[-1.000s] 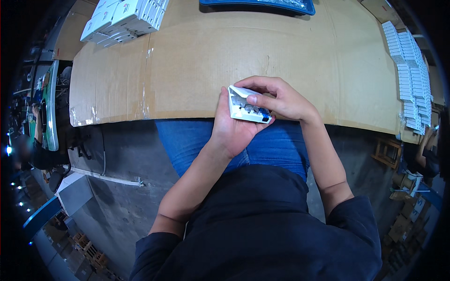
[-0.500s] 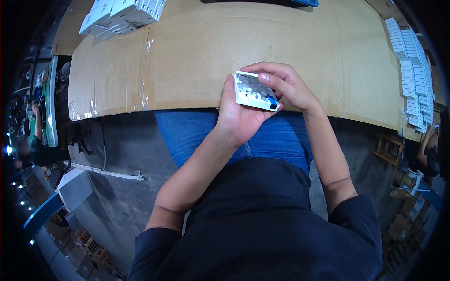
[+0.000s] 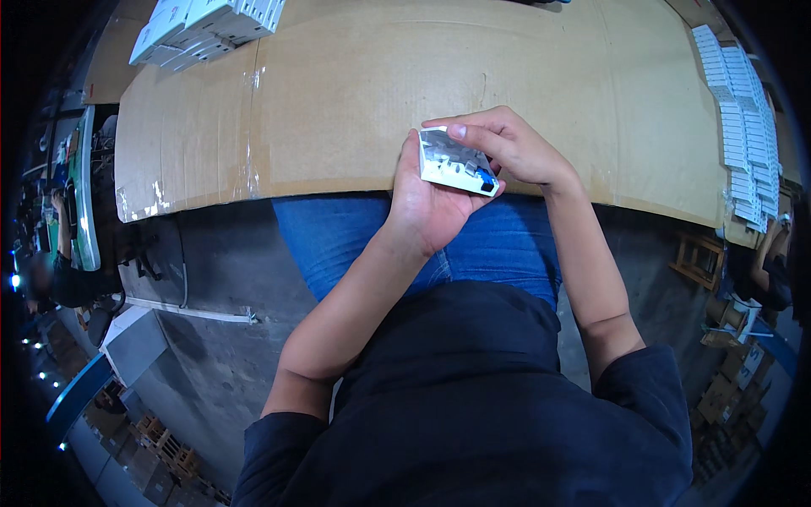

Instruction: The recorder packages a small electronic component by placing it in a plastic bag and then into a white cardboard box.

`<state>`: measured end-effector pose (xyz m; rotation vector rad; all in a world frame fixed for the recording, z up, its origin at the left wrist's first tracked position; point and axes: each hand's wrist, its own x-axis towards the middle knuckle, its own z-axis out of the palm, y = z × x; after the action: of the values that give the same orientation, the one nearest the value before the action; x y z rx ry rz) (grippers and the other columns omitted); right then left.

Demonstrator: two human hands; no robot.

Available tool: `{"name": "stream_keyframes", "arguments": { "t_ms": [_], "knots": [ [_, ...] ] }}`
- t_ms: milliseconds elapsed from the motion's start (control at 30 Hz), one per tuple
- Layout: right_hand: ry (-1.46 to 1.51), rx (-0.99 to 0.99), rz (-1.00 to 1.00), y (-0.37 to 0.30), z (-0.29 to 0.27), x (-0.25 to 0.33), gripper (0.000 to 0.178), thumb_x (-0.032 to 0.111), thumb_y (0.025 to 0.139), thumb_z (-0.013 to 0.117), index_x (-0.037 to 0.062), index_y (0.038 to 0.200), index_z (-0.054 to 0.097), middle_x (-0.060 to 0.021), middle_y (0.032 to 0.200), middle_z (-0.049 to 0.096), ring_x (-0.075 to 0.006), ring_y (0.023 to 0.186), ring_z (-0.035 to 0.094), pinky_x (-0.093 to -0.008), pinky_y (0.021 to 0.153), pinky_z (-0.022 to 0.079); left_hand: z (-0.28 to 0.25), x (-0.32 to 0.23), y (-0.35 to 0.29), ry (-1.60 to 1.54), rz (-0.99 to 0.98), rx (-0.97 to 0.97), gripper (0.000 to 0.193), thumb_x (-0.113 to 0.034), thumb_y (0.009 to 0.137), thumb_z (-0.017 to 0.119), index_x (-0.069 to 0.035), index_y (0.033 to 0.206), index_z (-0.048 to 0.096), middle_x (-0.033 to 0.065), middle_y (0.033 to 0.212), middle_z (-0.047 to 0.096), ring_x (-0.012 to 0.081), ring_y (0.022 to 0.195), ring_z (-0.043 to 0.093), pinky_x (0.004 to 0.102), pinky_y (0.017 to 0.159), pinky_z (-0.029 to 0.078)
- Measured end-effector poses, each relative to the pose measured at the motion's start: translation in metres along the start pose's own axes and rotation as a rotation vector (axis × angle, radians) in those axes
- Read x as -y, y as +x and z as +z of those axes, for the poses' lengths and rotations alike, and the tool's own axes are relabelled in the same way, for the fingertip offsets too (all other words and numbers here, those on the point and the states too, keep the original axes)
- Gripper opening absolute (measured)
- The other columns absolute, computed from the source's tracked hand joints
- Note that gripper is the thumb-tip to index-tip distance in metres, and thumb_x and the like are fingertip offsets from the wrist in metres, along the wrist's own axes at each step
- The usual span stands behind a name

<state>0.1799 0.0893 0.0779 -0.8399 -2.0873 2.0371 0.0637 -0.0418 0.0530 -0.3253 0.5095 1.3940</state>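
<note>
Above the near edge of the tan cardboard-covered tabletop (image 3: 355, 93), cradles the shallow white rectangular box (image 3: 450, 180) from beneath in the left hand (image 3: 422, 207), probably for support; curls the right hand (image 3: 525, 152) around its far side, apparently to steady it against tipping.

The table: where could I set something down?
Bare cardboard lies between the white boxes at upper left and the left hand, and between the right hand and the white stacks at right. Crowded: those piles and the held box.
</note>
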Motion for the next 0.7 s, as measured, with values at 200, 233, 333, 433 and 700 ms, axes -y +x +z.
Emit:
{"name": "stream_keyframes", "arguments": {
  "t_ms": [200, 233, 333, 433, 700],
  "knots": [
    [-0.008, -0.001, 0.078, 0.002, -0.002, 0.004, 0.040, 0.040, 0.104, 0.065, 0.0072, 0.121, 0.079, -0.0063, 0.084, 0.077, -0.0092, 0.071, 0.063, -0.0274, 0.063, 0.053, -0.002, -0.002, 0.002, -0.001, -0.022, -0.003, 0.061, -0.060, 0.110, 0.031, -0.011, 0.141, 0.052, 0.0167, 0.136, 0.059, 0.0364, 0.119, 0.061, 0.0566, 0.099, 0.053],
    [-0.032, -0.004, 0.064, 0.003, -0.001, 0.001, 0.040, 0.042, 0.104, 0.063, 0.0113, 0.125, 0.078, -0.0023, 0.080, 0.073, -0.0080, 0.067, 0.059, -0.0256, 0.057, 0.049, -0.003, -0.003, 0.003, -0.015, -0.035, -0.007, 0.060, -0.059, 0.110, 0.032, -0.011, 0.141, 0.053, 0.0167, 0.135, 0.060, 0.0365, 0.118, 0.061, 0.0566, 0.099, 0.053],
    [-0.074, 0.006, 0.069, 0.004, -0.001, 0.000, 0.041, 0.044, 0.105, 0.061, 0.0151, 0.129, 0.077, 0.0015, 0.075, 0.069, -0.0066, 0.063, 0.055, -0.0237, 0.052, 0.045, -0.004, -0.003, 0.002, -0.027, -0.041, -0.006, 0.059, -0.058, 0.111, 0.033, -0.011, 0.140, 0.053, 0.0167, 0.135, 0.060, 0.0365, 0.118, 0.061, 0.0567, 0.099, 0.053],
    [-0.114, 0.040, 0.075, 0.003, -0.002, 0.009, 0.040, 0.042, 0.106, 0.060, 0.0141, 0.129, 0.077, 0.0000, 0.076, 0.070, -0.0069, 0.064, 0.056, -0.0242, 0.054, 0.047, 0.002, -0.002, 0.000, 0.002, -0.015, -0.031, 0.058, -0.057, 0.111, 0.033, -0.011, 0.141, 0.053, 0.0164, 0.136, 0.060, 0.0362, 0.119, 0.061, 0.0571, 0.099, 0.053],
    [-0.120, 0.052, -0.010, 0.006, 0.003, 0.004, 0.037, 0.034, 0.107, 0.060, 0.0080, 0.129, 0.076, -0.0062, 0.092, 0.076, -0.0129, 0.089, 0.067, -0.0299, 0.082, 0.056, -0.012, -0.009, 0.004, -0.024, -0.048, 0.112, 0.057, -0.053, 0.111, 0.032, -0.010, 0.143, 0.052, 0.0153, 0.140, 0.058, 0.0348, 0.125, 0.059, 0.0578, 0.103, 0.051]
  ]
}}
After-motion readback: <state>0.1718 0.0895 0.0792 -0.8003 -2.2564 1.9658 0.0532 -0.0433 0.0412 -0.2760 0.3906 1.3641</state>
